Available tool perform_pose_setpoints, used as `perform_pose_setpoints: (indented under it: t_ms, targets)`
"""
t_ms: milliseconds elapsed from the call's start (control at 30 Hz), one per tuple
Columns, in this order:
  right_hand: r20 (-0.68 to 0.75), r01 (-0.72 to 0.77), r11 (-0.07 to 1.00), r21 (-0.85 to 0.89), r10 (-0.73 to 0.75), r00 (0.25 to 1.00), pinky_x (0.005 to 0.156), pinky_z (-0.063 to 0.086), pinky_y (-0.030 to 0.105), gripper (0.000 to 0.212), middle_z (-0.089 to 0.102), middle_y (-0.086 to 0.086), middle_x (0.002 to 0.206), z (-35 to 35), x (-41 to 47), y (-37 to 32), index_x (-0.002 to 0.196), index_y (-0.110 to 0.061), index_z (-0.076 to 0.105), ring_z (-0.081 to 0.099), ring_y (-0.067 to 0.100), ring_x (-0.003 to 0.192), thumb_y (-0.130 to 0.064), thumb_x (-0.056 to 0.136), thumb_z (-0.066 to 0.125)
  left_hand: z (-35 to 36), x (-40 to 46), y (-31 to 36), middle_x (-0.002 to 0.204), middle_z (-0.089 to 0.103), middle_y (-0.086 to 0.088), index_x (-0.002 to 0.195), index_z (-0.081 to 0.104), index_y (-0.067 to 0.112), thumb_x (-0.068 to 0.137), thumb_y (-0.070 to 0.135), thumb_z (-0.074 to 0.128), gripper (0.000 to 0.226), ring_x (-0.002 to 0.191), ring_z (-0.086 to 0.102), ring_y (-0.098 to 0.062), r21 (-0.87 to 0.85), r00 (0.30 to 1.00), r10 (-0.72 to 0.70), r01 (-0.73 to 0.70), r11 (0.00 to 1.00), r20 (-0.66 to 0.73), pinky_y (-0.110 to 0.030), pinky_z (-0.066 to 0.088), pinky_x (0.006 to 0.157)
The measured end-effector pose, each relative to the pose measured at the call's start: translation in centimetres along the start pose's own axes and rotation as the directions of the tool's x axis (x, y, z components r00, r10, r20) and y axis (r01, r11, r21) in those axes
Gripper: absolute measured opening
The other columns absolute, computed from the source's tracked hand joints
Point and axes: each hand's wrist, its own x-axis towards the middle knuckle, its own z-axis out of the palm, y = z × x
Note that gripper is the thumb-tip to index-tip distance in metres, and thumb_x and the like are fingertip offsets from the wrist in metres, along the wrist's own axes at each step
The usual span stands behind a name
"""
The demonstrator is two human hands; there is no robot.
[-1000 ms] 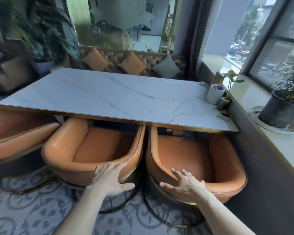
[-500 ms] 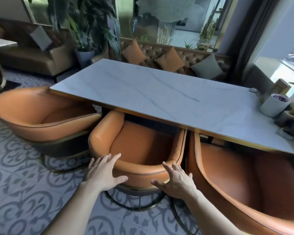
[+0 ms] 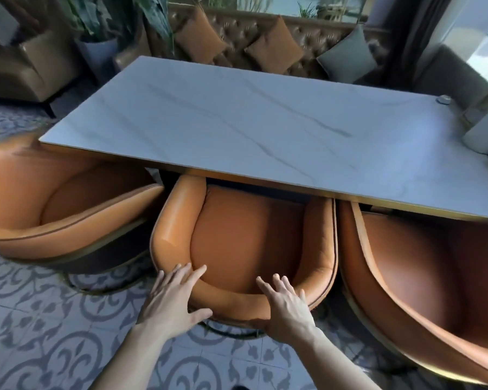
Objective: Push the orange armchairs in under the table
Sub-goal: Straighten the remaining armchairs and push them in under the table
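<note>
Three orange armchairs stand along the near side of a white marble table (image 3: 265,122). The middle armchair (image 3: 248,237) has its front tucked under the table edge. My left hand (image 3: 172,299) lies flat on the left part of its curved backrest, fingers spread. My right hand (image 3: 288,305) rests on the backrest's right part, fingers apart. The left armchair (image 3: 57,209) stands angled, partly under the table's corner. The right armchair (image 3: 423,277) sits close beside the middle one, its front under the table.
A white pot (image 3: 485,133) and a small round object (image 3: 443,100) sit on the table's far right. A tufted brown sofa (image 3: 237,26) with cushions runs behind the table. A potted plant (image 3: 99,49) stands at back left. The floor is patterned tile (image 3: 40,333).
My view has shifted left and closer to the middle armchair. My right hand has moved from the right armchair's back onto the middle one, and both hands now rest on its backrest.
</note>
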Motion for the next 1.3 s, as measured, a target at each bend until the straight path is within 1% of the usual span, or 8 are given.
perform_pose_setpoints:
  t_ms: [100,200,333,467,767,933,1100,1300]
  targets:
    - [0.044,-0.061,0.997,0.037,0.059,0.997,0.120,0.020,0.062,0.105,0.007,0.010,0.169,1.4,0.6,-0.2,0.160,-0.039,0.010,0.001,0.030,0.155,-0.065,0.081,0.073,1.2,2.2,-1.4,0.163,0.011,0.005,0.151,0.005,0.045,0.076,0.075,0.058,0.098,0.149,0.002,-0.015,0.009,0.994,0.082,-0.083,0.997,0.065,-0.043,0.002,0.121]
    - [0.037,-0.125,0.991,0.057,0.123,0.992,0.119,0.025,0.060,0.102,0.014,0.011,0.167,2.7,0.7,-0.3,0.159,-0.040,0.015,0.007,0.030,0.154,-0.056,0.081,0.078,2.6,4.1,-2.4,0.163,0.012,0.006,0.151,0.007,0.046,0.074,0.075,0.061,0.098,0.149,0.004,-0.015,0.017,0.978,0.168,-0.171,0.985,0.120,-0.042,0.002,0.121]
    - [-0.077,-0.166,0.985,0.052,0.170,0.982,0.113,0.035,0.055,0.096,0.034,0.007,0.155,4.6,0.9,-1.0,0.156,-0.037,0.029,0.020,0.030,0.147,-0.055,0.078,0.081,4.2,5.8,-3.3,0.162,0.016,0.009,0.150,0.012,0.047,0.077,0.072,0.061,0.091,0.148,0.008,-0.014,0.019,0.946,0.245,-0.255,0.967,0.212,-0.043,0.001,0.121]
    - [-0.162,-0.182,0.982,0.056,0.188,0.969,0.110,0.035,0.055,0.087,0.039,0.010,0.151,5.4,0.9,-1.4,0.155,-0.032,0.037,0.025,0.033,0.144,-0.046,0.082,0.081,5.5,6.2,-4.3,0.157,0.029,0.015,0.146,0.024,0.050,0.079,0.072,0.057,0.078,0.145,0.019,-0.011,0.001,0.929,0.296,-0.303,0.953,0.221,-0.040,0.006,0.120]
    - [-0.174,-0.151,0.988,0.035,0.155,0.973,0.110,0.035,0.062,0.081,0.038,0.019,0.154,6.2,1.1,-0.7,0.155,-0.030,0.035,0.023,0.041,0.147,-0.046,0.086,0.076,5.9,6.0,-4.3,0.153,0.036,0.015,0.147,0.027,0.047,0.082,0.074,0.048,0.073,0.143,0.026,-0.012,0.035,0.928,0.325,-0.336,0.941,0.182,-0.041,0.014,0.119]
    - [-0.178,-0.120,0.992,0.033,0.124,0.976,0.113,0.031,0.063,0.076,0.033,0.019,0.155,6.4,1.3,0.4,0.155,-0.032,0.031,0.019,0.041,0.149,-0.040,0.091,0.071,6.6,5.9,-4.0,0.152,0.037,0.017,0.147,0.027,0.047,0.076,0.082,0.025,0.079,0.143,0.028,-0.011,0.074,0.933,0.325,-0.339,0.938,0.157,-0.041,0.017,0.119]
    - [-0.179,-0.083,0.996,0.038,0.089,0.980,0.114,0.029,0.064,0.073,0.032,0.022,0.156,6.1,1.6,2.2,0.155,-0.031,0.031,0.018,0.042,0.149,-0.041,0.094,0.068,7.3,5.9,-2.9,0.149,0.041,0.018,0.146,0.031,0.047,0.077,0.085,0.015,0.080,0.141,0.032,-0.011,0.092,0.941,0.309,-0.323,0.942,0.136,-0.042,0.020,0.118]
    - [-0.162,-0.075,0.996,0.043,0.081,0.983,0.114,0.027,0.065,0.072,0.031,0.024,0.157,6.0,1.6,2.2,0.155,-0.031,0.031,0.017,0.043,0.149,-0.044,0.094,0.067,7.5,5.1,-2.4,0.147,0.046,0.014,0.144,0.038,0.044,0.080,0.082,0.018,0.077,0.139,0.035,-0.013,0.093,0.957,0.260,-0.273,0.957,0.129,-0.043,0.021,0.117]
